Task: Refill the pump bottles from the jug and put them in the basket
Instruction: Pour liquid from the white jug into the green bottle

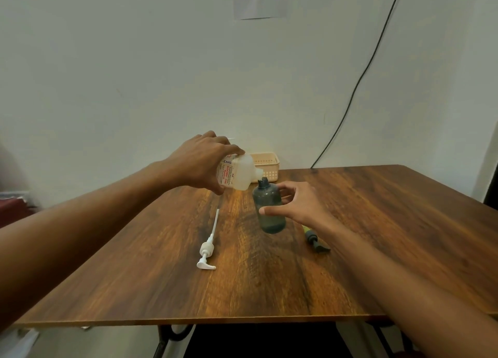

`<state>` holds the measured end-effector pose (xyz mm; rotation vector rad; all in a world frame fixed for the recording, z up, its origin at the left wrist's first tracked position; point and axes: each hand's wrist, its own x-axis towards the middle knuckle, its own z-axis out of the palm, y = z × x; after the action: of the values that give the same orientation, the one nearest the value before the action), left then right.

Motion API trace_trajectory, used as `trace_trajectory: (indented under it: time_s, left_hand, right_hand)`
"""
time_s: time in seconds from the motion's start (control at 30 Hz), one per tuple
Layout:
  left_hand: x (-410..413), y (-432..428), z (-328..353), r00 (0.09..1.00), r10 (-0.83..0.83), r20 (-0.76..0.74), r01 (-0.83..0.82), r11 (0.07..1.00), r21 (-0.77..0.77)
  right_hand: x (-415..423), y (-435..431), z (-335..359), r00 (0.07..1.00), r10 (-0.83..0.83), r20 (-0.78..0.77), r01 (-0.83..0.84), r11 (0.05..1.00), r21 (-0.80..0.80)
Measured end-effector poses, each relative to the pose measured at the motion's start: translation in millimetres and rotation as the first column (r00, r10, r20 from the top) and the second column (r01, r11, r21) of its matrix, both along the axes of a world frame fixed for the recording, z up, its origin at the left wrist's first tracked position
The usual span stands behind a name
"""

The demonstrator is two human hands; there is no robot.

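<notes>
Head camera: the left hand [200, 163] has its grip clamped on the white jug [239, 173], tilted with its mouth just beside the neck of the grey bottle [269, 209]. The right hand [295, 205] has its grip around this bottle on the desk [269, 290]. The basket [266, 166] stands behind them.

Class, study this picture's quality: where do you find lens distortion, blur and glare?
Head view: the wide lens swells both forearms near the lower corners; the wall notice is too soft to read; the left margin is smeared; a pale sheen lies on the table below the jug.
</notes>
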<state>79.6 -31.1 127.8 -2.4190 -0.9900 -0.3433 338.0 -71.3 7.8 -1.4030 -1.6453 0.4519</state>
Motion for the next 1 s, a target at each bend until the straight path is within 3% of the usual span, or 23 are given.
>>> trace_trajectory:
  time_s: [1.0]
  left_hand:
    - [-1.0, 1.3, -2.1, 1.0, -0.012, -0.01, 0.012, 1.0, -0.001]
  right_hand:
    - [-0.9, -7.6, 0.4, 1.0, 0.02, -0.018, -0.02, 1.0, -0.017]
